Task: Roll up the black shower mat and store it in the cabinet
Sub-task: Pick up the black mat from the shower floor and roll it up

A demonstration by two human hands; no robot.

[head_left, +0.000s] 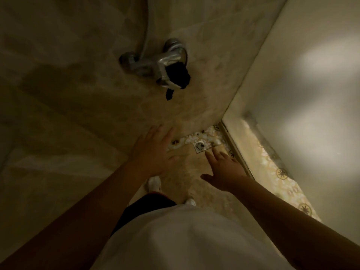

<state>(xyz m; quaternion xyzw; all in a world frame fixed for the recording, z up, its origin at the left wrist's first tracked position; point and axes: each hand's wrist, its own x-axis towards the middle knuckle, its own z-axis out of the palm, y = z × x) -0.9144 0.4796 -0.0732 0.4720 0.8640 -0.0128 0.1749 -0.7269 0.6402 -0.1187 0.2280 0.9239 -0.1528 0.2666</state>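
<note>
I look down inside a dim shower stall. No black mat lies on the beige floor (187, 172) that I can see. A black cloth-like thing (177, 75) hangs from the chrome shower tap (153, 62) on the wall; I cannot tell what it is. My left hand (153, 151) is stretched forward and down, fingers spread, holding nothing. My right hand (226, 170) is also open and empty, just this side of the square floor drain (199, 146). No cabinet is in view.
A frosted glass partition (302, 94) closes the right side, its track (236, 152) running along patterned floor tiles. The tiled wall stands close ahead and to the left. A shower hose (146, 26) rises from the tap. My white shoes (154, 183) stand below.
</note>
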